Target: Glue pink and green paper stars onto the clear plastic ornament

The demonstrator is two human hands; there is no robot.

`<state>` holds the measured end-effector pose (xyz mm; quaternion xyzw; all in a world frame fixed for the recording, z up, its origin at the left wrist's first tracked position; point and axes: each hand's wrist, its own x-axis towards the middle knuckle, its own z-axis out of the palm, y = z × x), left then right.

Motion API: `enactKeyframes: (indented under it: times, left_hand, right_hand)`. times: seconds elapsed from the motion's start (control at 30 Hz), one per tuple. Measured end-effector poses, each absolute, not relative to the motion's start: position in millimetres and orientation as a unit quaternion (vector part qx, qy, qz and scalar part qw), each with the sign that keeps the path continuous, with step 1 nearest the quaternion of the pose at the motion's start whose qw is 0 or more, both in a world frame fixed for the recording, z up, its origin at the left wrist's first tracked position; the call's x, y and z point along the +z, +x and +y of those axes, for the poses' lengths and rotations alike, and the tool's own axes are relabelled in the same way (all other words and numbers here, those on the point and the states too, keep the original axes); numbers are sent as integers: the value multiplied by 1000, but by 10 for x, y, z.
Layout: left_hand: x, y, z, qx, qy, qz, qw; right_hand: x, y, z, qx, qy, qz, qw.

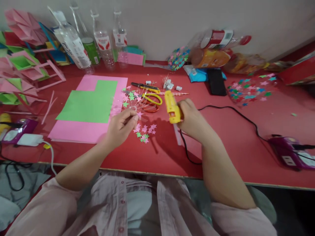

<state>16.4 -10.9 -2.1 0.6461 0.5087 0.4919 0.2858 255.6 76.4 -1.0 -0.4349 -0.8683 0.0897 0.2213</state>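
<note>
My right hand is wrapped round a yellow hot glue gun, with a glue stick poking out of its rear end. Between the thumb and fingers of my left hand a small pink paper star is pinched. Just beyond that hand lies a clear plastic piece with pink and green stars on it, overlapping yellow-handled scissors. Several loose pink and green paper stars lie on the red table between my hands.
Green paper and pink sheets lie at left, near paper shapes. Bottles line the wall. A utility knife, phone and star-covered plastic sit further back. The black cord runs right to a purple power strip.
</note>
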Motion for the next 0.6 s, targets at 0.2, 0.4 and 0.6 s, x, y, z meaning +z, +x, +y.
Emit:
enactKeyframes:
  times: [0.2, 0.4, 0.6]
  left_hand:
    - [133, 206, -100, 463, 566, 499, 465]
    - [233, 287, -76, 423, 490, 476, 596]
    - [237, 335, -53, 405, 409, 447, 685]
  right_hand:
    - [-269, 2593, 937, 62, -438, -896, 26]
    - [-139, 2501, 778, 21, -388, -906, 170]
    - [241, 2193, 383, 62, -206, -908, 361]
